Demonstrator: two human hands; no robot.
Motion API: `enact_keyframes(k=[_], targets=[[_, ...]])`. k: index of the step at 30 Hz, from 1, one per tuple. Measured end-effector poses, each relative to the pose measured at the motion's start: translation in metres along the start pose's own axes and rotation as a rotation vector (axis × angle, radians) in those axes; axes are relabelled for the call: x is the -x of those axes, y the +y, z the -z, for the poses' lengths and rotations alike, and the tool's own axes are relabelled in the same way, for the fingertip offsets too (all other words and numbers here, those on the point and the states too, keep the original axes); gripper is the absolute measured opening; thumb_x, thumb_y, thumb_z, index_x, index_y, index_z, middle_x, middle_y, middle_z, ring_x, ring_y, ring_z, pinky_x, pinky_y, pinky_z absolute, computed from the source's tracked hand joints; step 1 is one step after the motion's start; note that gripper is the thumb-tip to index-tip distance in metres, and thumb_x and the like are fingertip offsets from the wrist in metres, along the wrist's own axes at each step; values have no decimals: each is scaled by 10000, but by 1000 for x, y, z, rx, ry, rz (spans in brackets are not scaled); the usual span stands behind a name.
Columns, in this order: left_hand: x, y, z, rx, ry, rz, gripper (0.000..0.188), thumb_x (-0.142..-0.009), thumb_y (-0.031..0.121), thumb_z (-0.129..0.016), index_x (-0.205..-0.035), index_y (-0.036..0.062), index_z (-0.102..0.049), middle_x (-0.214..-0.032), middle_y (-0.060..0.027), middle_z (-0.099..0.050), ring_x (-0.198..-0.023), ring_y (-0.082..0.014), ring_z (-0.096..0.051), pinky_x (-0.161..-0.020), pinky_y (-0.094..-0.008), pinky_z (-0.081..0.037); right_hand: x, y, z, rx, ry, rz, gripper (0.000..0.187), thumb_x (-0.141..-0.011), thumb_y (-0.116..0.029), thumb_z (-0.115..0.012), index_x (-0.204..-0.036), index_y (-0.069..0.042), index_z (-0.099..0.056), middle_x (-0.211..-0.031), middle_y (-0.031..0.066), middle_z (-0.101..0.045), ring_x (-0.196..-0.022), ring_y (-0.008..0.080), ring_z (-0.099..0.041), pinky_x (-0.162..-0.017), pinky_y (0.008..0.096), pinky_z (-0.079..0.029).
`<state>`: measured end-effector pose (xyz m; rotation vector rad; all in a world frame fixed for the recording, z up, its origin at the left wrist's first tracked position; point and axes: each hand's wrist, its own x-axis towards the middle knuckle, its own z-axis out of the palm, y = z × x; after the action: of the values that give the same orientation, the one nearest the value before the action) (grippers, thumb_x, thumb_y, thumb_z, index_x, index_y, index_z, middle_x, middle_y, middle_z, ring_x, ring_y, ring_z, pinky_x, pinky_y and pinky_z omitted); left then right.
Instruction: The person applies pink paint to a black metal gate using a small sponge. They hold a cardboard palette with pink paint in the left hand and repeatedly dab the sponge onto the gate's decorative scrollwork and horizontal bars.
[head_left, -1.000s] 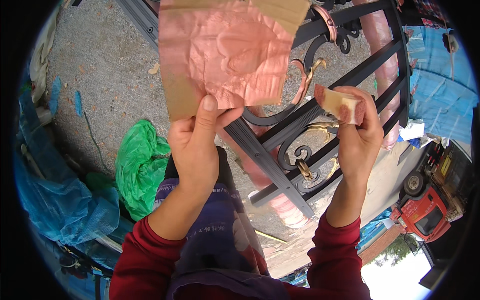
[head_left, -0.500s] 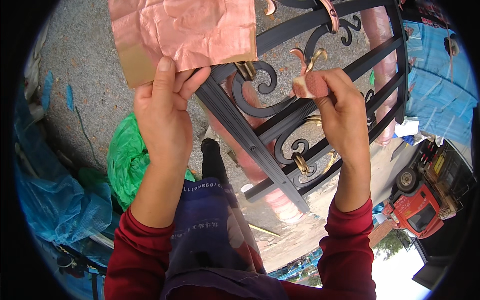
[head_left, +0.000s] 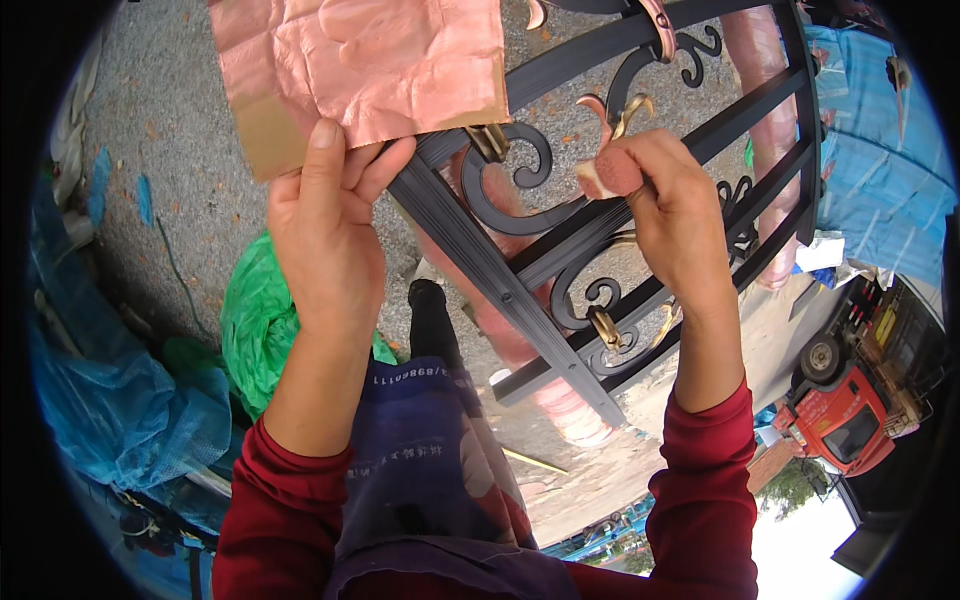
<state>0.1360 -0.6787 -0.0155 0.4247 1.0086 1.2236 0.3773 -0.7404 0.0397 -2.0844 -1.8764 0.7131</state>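
Observation:
My left hand point(head_left: 335, 225) pinches the lower edge of a creased brown sheet point(head_left: 400, 70), its upper face mostly coated in copper-pink paint. The thumb lies on top and the fingers are curled beneath. In my right hand point(head_left: 680, 215) is a small sponge point(head_left: 612, 174), pale at one end and stained pink-brown, gripped between thumb and fingers. The sponge is over a black metal scrollwork panel point(head_left: 500, 290), just below a leaf ornament point(head_left: 615, 115) with one copper-pink leaf and one gold leaf. Whether it touches the metal, I cannot tell. Gold-coloured collars point(head_left: 487, 143) mark some scrolls.
Pink-wrapped tubes point(head_left: 765, 150) lie under the panel. A green plastic bag point(head_left: 260, 310) sits by my left forearm, with blue sheeting point(head_left: 130, 410) farther left. Blue covering point(head_left: 880, 150) is at the right, and a red truck point(head_left: 840, 420) stands beyond.
The sponge has turned in my right fingers and shifted slightly left, showing a rounder pink-brown end. My left hand and the painted sheet have moved slightly left in the picture.

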Motion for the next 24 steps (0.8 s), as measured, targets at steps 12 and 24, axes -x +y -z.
enact_keyframes(k=[12,24], targets=[[0,-1,4,-5,-17,-13,153,-1015,121,-551,-1075,3,-628,-1011,-67,-691,-907,-177,-713,-823,-374,-624,6,31,-4,-162,309,-147,126,-975,-70,-607,-1050,17,-659,-1014,79,-639,-911,152,-596,-810,251,-465],[-1,0,7,-70,-62,-23,203,-1035,145,-513,-1179,19,-583,-1116,-81,-673,-975,-196,-704,-845,-376,-617,5,51,-2,5,389,-47,202,-790,2,-674,-964,-85,-728,-943,35,-709,-875,241,-562,-857,338,-428]])
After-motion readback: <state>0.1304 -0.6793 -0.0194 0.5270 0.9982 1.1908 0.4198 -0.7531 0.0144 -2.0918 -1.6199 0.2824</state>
